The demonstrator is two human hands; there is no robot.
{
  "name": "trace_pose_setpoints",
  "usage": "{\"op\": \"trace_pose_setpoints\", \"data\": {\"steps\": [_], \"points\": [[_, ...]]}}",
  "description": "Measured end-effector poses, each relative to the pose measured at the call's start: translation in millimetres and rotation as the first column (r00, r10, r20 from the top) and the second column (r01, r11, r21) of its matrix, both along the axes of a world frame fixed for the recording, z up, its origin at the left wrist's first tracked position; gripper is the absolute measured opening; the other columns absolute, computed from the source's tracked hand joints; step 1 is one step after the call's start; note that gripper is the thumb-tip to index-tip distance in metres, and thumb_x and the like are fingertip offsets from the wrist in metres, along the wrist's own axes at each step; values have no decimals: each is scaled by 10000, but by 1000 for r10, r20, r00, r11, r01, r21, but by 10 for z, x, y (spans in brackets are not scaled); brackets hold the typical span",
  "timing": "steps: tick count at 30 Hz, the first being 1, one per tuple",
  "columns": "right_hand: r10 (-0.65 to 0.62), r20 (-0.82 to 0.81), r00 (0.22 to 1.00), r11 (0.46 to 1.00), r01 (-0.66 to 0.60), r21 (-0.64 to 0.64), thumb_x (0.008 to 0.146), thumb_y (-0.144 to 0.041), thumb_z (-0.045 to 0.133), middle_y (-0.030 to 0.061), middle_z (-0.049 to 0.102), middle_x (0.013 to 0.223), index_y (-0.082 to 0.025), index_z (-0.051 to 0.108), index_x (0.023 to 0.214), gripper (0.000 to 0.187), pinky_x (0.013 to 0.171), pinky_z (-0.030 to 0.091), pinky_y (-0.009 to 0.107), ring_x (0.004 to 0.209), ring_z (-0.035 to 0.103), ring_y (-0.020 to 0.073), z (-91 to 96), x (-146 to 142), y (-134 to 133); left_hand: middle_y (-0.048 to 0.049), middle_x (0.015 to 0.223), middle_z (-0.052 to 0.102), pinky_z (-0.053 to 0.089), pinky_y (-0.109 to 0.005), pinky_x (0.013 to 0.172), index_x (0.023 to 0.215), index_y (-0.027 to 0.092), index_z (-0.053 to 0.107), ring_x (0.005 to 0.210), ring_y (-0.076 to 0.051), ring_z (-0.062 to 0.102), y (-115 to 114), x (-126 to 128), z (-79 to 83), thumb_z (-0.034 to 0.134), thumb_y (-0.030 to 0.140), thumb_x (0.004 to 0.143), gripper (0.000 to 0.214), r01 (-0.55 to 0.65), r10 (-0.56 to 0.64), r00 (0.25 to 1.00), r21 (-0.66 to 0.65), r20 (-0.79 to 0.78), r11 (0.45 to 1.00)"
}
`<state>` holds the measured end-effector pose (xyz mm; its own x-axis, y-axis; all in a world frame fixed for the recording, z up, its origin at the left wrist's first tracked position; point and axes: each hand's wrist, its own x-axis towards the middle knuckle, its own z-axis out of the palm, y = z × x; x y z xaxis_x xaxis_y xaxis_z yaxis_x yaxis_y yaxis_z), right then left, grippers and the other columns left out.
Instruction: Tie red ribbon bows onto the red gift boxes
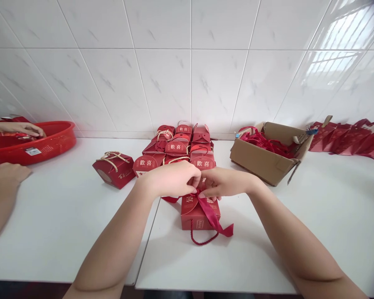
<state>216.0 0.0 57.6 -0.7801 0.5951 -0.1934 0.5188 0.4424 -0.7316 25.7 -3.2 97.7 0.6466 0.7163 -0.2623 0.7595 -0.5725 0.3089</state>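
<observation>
A small red gift box (199, 216) stands on the white table (65, 224) right in front of me. A red satin ribbon (213, 218) hangs from its top and a red cord loop (202, 240) lies at its front. My left hand (171, 178) and my right hand (220, 182) meet over the box top, both with fingers pinched on the ribbon there. Just behind them is a cluster of several finished red boxes (177, 147) with gold lettering.
A lone red box with a rope tie (114, 168) lies to the left. An open cardboard carton of red ribbons (269, 151) sits at the right, flat red box blanks (349, 139) beyond it. At far left, another person's hands (6, 174) work by a red basin (34, 143).
</observation>
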Motion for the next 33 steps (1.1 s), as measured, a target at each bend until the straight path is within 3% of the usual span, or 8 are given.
{"op": "trace_pose_setpoints", "data": {"steps": [4, 8, 13, 18, 22, 27, 30, 33], "points": [[17, -57, 998, 1000, -17, 6, 838, -266, 539, 7, 615, 769, -185, 545, 977, 161, 564, 472, 223, 674, 603, 124, -2, -24, 3, -8, 803, 621, 344, -249, 493, 751, 202, 591, 633, -129, 536, -27, -4, 34, 518, 239, 772, 84, 10, -10, 1000, 0, 24, 1000], [16, -11, 1000, 999, -16, 30, 824, -234, 524, -10, 591, 710, -178, 509, 808, 59, 541, 440, 212, 609, 566, 102, 49, 59, 5, -8, 808, 623, 343, -254, 492, 723, 196, 574, 619, -127, 531, -20, -28, 37, 525, 251, 765, 84, 0, 0, 1000, 1, -19, 1000], [-5, 81, 997, 1000, 4, 19, 809, -225, 521, -26, 572, 676, -186, 468, 756, 85, 539, 422, 208, 627, 567, 107, 78, 137, 0, -8, 790, 618, 323, -258, 464, 706, 206, 529, 585, -133, 507, -18, -20, 14, 507, 243, 719, 45, -19, 21, 996, 16, -87, 1000], [8, -11, 1000, 994, -7, 106, 812, -332, 566, -21, 561, 736, -193, 528, 885, 162, 541, 407, 215, 632, 512, 101, 27, 47, 4, -10, 822, 621, 315, -251, 434, 765, 222, 518, 593, -142, 518, -13, 14, -12, 490, 238, 700, 72, -7, 7, 999, 25, -35, 1000], [-27, 22, 999, 990, 23, 139, 822, -296, 529, -37, 485, 644, -185, 470, 738, 152, 499, 352, 210, 563, 428, 83, 57, 105, 10, 0, 814, 627, 348, -246, 462, 805, 228, 531, 621, -147, 546, -10, -2, -7, 487, 188, 685, 134, 3, -3, 1000, -4, -8, 1000], [-73, 108, 991, 993, 62, 101, 809, -316, 539, -29, 507, 639, -186, 444, 709, 190, 495, 368, 207, 581, 474, 94, 133, 223, -13, 5, 789, 647, 356, -252, 491, 765, 228, 604, 620, -144, 553, -18, -13, 4, 463, 136, 680, 189, 27, -28, 998, -20, -50, 999], [-74, 82, 994, 982, 58, 182, 796, -343, 573, -35, 515, 657, -192, 513, 796, 162, 503, 365, 207, 583, 465, 93, 128, 172, -28, 4, 797, 661, 368, -250, 502, 802, 224, 618, 612, -139, 560, -25, -13, 8, 484, 197, 721, 159, 18, -18, 1000, -38, -3, 999], [-38, 45, 998, 980, 28, 195, 800, -293, 566, -34, 524, 664, -193, 562, 844, 109, 497, 359, 196, 573, 462, 84, 117, 113, -30, -11, 788, 666, 371, -254, 510, 810, 211, 640, 616, -146, 570, -25, -10, -5, 532, 383, 769, 208, 39, -37, 999, -58, 34, 998]]}}
